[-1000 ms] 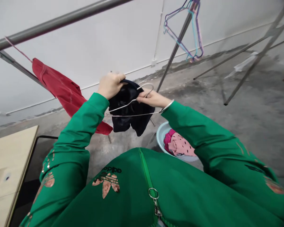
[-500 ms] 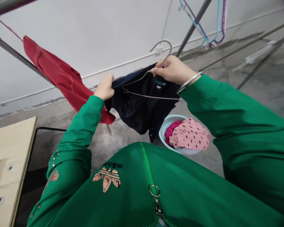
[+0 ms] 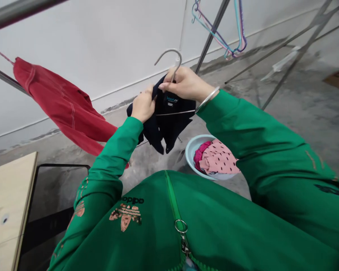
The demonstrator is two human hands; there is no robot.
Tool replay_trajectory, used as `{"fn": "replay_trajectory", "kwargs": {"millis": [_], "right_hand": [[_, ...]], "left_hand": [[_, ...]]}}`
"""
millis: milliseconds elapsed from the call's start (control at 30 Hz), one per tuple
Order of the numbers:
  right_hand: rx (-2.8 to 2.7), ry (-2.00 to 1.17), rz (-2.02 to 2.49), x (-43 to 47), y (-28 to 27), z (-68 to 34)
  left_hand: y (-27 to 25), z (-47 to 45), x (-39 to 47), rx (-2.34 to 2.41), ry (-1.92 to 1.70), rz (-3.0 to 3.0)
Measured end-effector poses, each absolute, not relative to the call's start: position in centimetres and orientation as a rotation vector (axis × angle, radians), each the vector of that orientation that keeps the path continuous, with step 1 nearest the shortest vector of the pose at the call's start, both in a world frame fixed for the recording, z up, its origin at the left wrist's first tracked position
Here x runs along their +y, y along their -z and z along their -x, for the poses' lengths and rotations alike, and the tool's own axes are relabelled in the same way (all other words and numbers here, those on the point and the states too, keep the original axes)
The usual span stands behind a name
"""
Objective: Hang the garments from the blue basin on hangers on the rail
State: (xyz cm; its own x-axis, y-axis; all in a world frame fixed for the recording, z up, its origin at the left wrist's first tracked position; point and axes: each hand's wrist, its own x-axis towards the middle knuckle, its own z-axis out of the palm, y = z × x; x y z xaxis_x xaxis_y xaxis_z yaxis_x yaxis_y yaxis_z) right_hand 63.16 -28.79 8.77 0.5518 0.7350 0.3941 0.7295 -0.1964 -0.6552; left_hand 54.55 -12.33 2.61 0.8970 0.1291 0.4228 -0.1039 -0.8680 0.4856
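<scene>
A dark navy garment (image 3: 172, 128) with a printed collar label hangs in front of me, held up by both hands. My right hand (image 3: 185, 84) pinches its collar edge together with the neck of a metal clothes hanger (image 3: 169, 52). The hanger's hook curves up above that hand, and its bottom bar crosses the garment's inside. My left hand (image 3: 143, 106) is closed on the garment's left side, close beside the right hand. The hanger's left shoulder is hidden by the cloth and fingers.
A red garment (image 3: 62, 98) hangs on the rack at left, near a metal rail (image 3: 19, 13). Blue, purple and pink hangers (image 3: 223, 37) hang at upper right. A light-blue basin (image 3: 190, 150) with pink clothes (image 3: 219, 158) stands on the floor. A wooden board (image 3: 9, 199) lies at lower left.
My left hand has moved in toward the right hand, bunching the navy garment's left side over the hanger's shoulder. The view has shifted, with the rack hangers appearing further left.
</scene>
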Motion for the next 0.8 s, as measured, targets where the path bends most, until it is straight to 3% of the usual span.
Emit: {"fn": "replay_trajectory", "kwargs": {"millis": [133, 233, 400, 500, 667, 800], "right_hand": [[-1.168, 0.530, 1.970, -31.9, -8.7, -64.1], [-0.868, 0.904, 1.920, -34.7, -4.0, -62.5], [-0.706, 0.431, 1.902, -32.9, 9.0, -58.7], [-0.657, 0.159, 1.935, -28.9, 13.3, -58.3], [-0.943, -0.081, 2.008, -26.1, 13.7, -61.3], [-0.994, -0.050, 2.048, -28.9, 12.2, -66.5]], "left_hand": [[-3.5, -56.1, -9.3, -0.018, -0.649, -2.497], [-4.4, -56.7, -7.5, -0.035, -0.651, -2.530], [-6.2, -56.2, -8.0, -0.085, -0.636, -2.627], [-7.6, -55.0, -9.6, -0.116, -0.597, -2.678], [-9.9, -52.0, -10.6, -0.154, -0.544, -2.750], [-11.0, -49.0, -8.7, -0.010, -0.524, -2.885]]}}
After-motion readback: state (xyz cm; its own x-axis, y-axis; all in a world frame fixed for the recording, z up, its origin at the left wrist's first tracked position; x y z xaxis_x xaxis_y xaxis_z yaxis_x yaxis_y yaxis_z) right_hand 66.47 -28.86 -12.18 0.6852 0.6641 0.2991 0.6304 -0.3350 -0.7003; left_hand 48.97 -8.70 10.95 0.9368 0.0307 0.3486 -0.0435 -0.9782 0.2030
